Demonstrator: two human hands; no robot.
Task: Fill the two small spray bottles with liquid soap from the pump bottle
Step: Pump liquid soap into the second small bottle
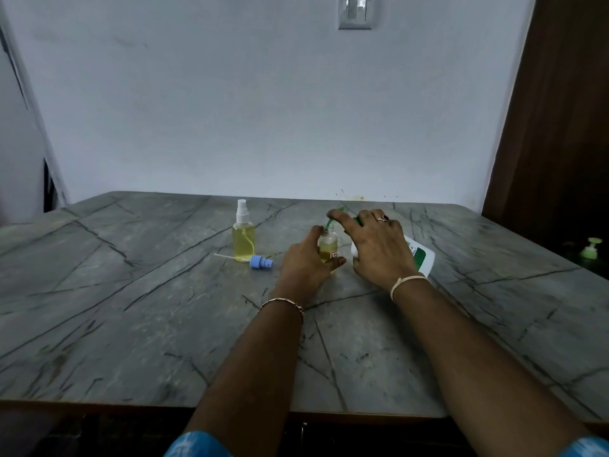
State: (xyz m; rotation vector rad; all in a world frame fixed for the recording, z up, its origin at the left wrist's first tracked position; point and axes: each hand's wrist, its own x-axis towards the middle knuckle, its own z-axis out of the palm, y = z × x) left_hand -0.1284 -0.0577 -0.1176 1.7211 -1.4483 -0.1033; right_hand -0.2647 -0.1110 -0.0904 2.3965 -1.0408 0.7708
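Spray bottle, uncapped, is standing mid-table, partly filled with yellow soap. The left hand is gripping it, fingers and thumb curled round the body. Just left, a blue sprayer head is lying loose, its dip tube resting on the table and possibly picking up dirt.

The right hand is holding the white pump bottle tilted toward the small one, fingers wrapped over its shoulder and forefinger reaching along the green nozzle. The nozzle tip is sitting at the neck, either inside or just above; I cannot tell which.

Risks: the neck is narrow, so a hard stroke or a drifting nozzle is likely sending soap down the outside, and a slick bottle may be slipping in the grip.

Farther left, the second spray bottle is standing full and capped.
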